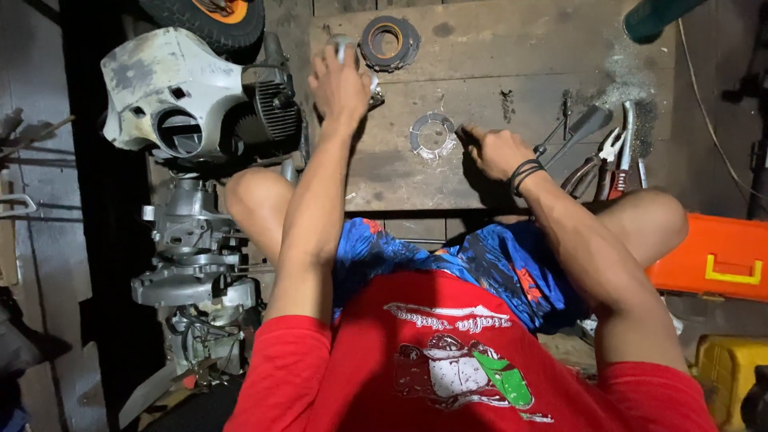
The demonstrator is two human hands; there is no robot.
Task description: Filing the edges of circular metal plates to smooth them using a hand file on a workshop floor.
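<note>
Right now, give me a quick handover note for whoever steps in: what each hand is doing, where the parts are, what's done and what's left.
Left hand: stretched to the far side of the wooden board, closed on a small metal part; what it is cannot be told.
Right hand: resting on the board, fingertips beside the flat grey ring, holding nothing visible.
Dark round ring lies at the far edge of the board. Pliers and other hand tools lie right of the right hand. Engine housing sits off the board to the left.
Done: rings laid out. Left: nothing fitted together yet.
</note>
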